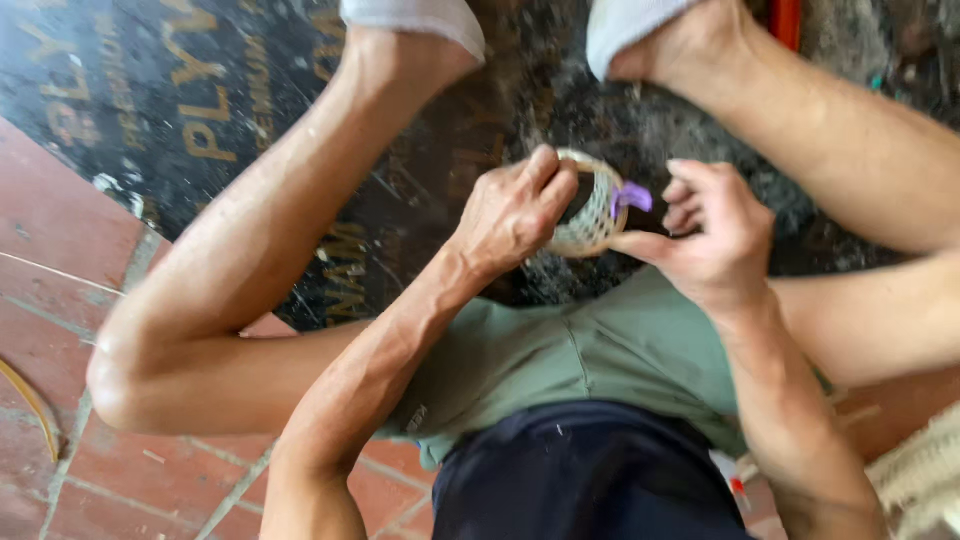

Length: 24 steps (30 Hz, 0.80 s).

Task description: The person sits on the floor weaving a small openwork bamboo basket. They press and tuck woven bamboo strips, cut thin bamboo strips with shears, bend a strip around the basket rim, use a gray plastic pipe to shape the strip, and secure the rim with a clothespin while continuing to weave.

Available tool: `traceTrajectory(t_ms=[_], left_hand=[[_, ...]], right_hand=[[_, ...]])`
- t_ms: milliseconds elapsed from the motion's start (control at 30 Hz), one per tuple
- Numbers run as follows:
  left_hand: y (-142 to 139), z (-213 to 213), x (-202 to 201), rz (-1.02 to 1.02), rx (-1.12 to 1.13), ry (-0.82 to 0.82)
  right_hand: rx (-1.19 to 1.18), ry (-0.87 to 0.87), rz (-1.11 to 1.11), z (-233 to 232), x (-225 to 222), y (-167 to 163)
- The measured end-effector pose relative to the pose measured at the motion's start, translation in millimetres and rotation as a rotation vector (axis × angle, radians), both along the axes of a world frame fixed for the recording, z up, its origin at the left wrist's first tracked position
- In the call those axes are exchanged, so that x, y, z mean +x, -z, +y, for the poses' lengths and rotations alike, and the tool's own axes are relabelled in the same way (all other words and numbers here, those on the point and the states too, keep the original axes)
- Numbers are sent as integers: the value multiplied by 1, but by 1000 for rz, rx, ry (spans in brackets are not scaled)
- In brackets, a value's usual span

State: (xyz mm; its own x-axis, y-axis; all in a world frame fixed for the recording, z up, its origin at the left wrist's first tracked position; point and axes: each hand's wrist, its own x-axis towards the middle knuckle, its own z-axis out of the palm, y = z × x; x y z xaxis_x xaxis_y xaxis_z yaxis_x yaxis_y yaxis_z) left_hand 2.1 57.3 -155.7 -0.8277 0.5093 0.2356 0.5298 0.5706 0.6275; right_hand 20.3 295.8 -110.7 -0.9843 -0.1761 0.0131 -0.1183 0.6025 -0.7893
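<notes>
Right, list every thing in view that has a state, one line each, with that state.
small woven basket: held up off the floor, tipped on its side, opening toward the left hand
left hand: gripping the basket's rim
right hand: fingers curled, touching the basket's side
purple strip: on the basket's side, by the right fingers

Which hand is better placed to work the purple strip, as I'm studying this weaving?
Probably the right hand: its fingertips sit beside the purple strip, while the left hand grips the small woven basket.

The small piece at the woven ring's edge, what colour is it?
Purple, pinched against the pale woven ring by the right hand; head view.
</notes>
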Motion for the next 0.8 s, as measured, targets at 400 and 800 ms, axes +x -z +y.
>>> traceTrajectory(t_ms=[400,800], left_hand=[[1,14,19,75,-21,-75],[3,13,14,33,-22,-90]], right_hand=[[128,-16,434,2,26,40],[219,-127,254,-22,-15,15]])
